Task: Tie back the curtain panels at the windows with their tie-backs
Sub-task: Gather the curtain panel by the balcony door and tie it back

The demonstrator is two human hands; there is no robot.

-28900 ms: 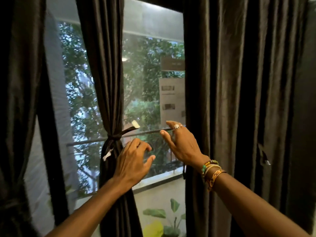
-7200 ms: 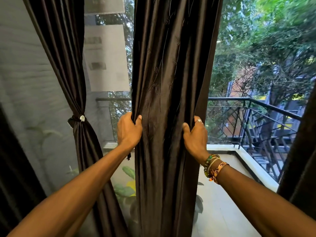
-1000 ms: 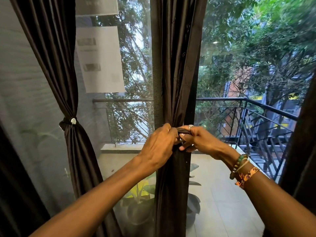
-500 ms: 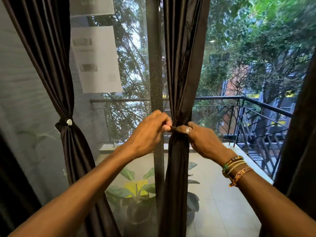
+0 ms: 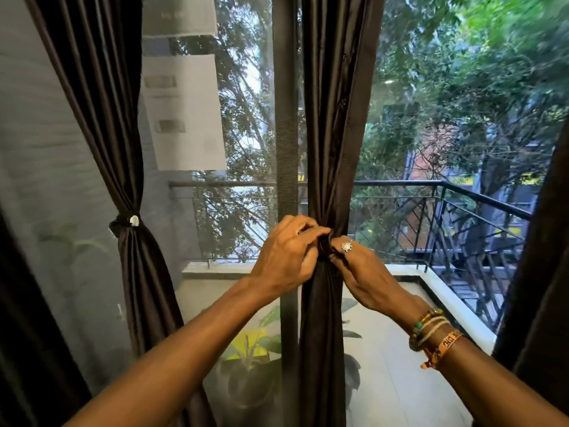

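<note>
A dark brown curtain panel (image 5: 334, 118) hangs at the centre of the window, gathered into a narrow waist at mid-height. A dark tie-back (image 5: 324, 241) wraps that waist, mostly hidden by my fingers. My left hand (image 5: 284, 257) pinches the tie-back from the left with curled fingers. My right hand (image 5: 360, 269), wearing a ring, grips it from the right. To the left, a second panel (image 5: 101, 103) is bound by its own tie-back (image 5: 124, 221) with a small white tag.
A vertical window frame bar (image 5: 284, 118) stands just left of the centre panel. More dark curtain (image 5: 542, 272) hangs at the far right edge and at the far left. Outside lie a balcony railing (image 5: 462, 192), potted plant (image 5: 255, 349) and trees.
Both hands stay at the waist of the centre panel, working the tie-back. Over the last second the panel has been pulled to the right, uncovering the window frame bar.
</note>
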